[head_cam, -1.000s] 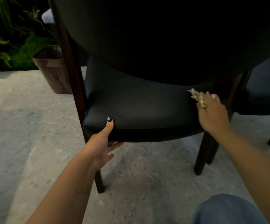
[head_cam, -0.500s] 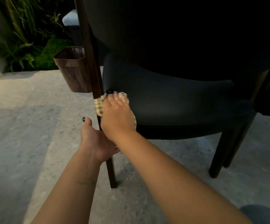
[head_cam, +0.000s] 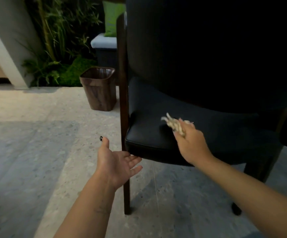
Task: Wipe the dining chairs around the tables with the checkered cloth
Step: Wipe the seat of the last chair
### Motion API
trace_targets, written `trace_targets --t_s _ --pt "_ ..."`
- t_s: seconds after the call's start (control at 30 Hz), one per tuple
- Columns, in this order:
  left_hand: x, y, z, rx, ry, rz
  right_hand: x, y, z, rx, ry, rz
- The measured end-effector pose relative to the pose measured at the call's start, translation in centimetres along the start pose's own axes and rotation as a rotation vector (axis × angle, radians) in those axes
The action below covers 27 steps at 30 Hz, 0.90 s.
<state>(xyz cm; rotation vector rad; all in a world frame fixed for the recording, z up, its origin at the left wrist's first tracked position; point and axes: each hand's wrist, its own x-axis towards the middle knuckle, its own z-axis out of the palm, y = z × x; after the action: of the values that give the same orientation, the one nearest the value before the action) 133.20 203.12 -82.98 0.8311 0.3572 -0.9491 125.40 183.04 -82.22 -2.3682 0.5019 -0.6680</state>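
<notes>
A dining chair [head_cam: 149, 134] with a dark padded seat, a dark curved backrest and brown wooden legs fills the right half of the view. My right hand [head_cam: 190, 143] grips the bunched checkered cloth [head_cam: 174, 124] on the left part of the seat cushion. My left hand [head_cam: 117, 160] hovers palm up with straight fingers beside the chair's front left leg, just under the seat corner, and holds nothing.
A brown wood-grain waste bin [head_cam: 99, 88] stands on the speckled stone floor [head_cam: 27, 143] left of the chair. Behind it are green plants [head_cam: 58, 48], a grey bench with a green cushion [head_cam: 111, 18], and a white slanted wall [head_cam: 3, 40].
My right hand slid the cloth from the seat's front left corner rightward and deeper onto the cushion. My left hand opened palm up beside the leg. The view shifted left.
</notes>
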Motion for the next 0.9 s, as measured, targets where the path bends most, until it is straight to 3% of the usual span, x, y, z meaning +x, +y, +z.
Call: trace_targets --t_s 0.07,0.17,0.3,0.4,0.5,0.6,0.67,0.7,0.77,0.9 --pt "-0.6 0.3 -0.1 0.01 -0.007 0.005 4.0 -5.1 2.3 0.337 0.07 0.236" --pt "-1.4 1.0 -0.4 0.036 0.005 0.02 8.9 -12.1 5.7 0.704 0.052 0.31" --pt "-2.4 2.5 -0.5 0.005 0.081 0.125 6.9 -13.8 10.5 0.609 0.129 0.326" --pt "-2.9 3.4 0.0 -0.012 0.119 0.205 4.2 -11.2 10.6 0.516 -0.028 0.3" --pt "-3.3 4.1 0.2 -0.028 0.144 0.261 5.9 -11.4 8.8 0.422 -0.003 0.062" --pt "-3.7 4.7 0.4 0.034 0.165 0.319 7.1 -13.0 7.9 0.141 0.114 -0.5" --pt "-4.0 4.7 0.7 0.114 0.207 0.332 8.0 -12.5 8.5 -0.354 0.196 -0.934" --pt "-4.1 4.6 1.0 0.151 0.226 0.336 8.5 -12.2 8.5 -0.666 0.165 -1.065" --pt "-4.2 4.4 1.2 0.194 0.265 0.346 9.2 -11.8 8.5 -1.09 -0.116 -1.058" --pt "-4.0 4.6 1.1 0.222 0.38 0.426 8.3 -11.6 9.8 -1.318 -0.57 -1.154"
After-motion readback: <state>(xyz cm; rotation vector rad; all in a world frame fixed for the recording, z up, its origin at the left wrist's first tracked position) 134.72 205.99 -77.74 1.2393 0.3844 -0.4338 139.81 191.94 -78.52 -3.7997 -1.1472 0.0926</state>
